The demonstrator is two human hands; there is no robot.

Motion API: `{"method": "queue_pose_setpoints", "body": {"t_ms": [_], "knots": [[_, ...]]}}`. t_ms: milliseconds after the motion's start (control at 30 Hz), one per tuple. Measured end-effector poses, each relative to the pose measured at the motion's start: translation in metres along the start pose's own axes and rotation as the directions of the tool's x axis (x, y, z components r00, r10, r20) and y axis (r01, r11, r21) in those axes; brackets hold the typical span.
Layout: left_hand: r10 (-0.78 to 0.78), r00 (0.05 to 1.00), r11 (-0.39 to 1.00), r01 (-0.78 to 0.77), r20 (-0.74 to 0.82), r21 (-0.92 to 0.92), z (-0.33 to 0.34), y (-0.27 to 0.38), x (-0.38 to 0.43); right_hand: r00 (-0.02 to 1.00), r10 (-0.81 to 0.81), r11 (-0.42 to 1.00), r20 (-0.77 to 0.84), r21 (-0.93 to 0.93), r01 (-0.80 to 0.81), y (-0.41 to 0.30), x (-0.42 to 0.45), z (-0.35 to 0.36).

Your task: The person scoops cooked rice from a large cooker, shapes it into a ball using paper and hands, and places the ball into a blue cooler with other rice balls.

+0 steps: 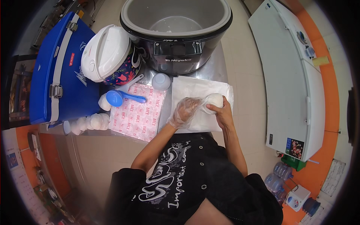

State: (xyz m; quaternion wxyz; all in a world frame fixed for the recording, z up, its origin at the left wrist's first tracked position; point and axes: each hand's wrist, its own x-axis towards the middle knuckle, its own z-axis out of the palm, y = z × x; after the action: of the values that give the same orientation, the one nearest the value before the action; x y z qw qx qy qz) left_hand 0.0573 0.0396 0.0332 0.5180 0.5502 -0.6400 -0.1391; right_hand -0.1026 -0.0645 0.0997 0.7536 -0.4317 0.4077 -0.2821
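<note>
My right hand [223,112], bare, holds a round white bundle [213,101] that looks like rice in a thin wrapper. My left hand [185,111], in a clear plastic glove, pinches the gathered side of that bundle. Both hands are over a stack of white paper sheets [185,87]. Left of the paper, a blue plastic scoop [115,98] lies over a stack of red-printed wrapping sheets [140,118], with a light grey paddle [133,83] behind it. A small grey cup [161,81] stands between the stacks. Several white wrapped bundles [95,121] line the table's near left edge.
A large Miyako cooker pot [180,53], lidless with white bits inside, stands at the back of the metal table [219,66]. Left of it are a flower-patterned rice cooker with a white lid [107,53] and a blue cooler box [76,73]. A white chest freezer [281,78] stands right, across the floor.
</note>
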Motion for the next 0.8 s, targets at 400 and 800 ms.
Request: {"method": "queue_pose_setpoints", "body": {"t_ms": [400, 800], "knots": [[-0.458, 0.863, 0.855, 0.364, -0.210, -0.368, 0.008, 0.027, -0.022, 0.991, 0.084, 0.996, -0.106, 0.021, -0.082, 0.015, 0.005, 0.029], [-0.849, 0.460, 0.199, 0.733, 0.258, -0.651, -0.029, 0.035, -0.005, 0.973, -0.213, 0.900, -0.094, -0.406, 0.158, 0.053, -0.003, 0.077]]}}
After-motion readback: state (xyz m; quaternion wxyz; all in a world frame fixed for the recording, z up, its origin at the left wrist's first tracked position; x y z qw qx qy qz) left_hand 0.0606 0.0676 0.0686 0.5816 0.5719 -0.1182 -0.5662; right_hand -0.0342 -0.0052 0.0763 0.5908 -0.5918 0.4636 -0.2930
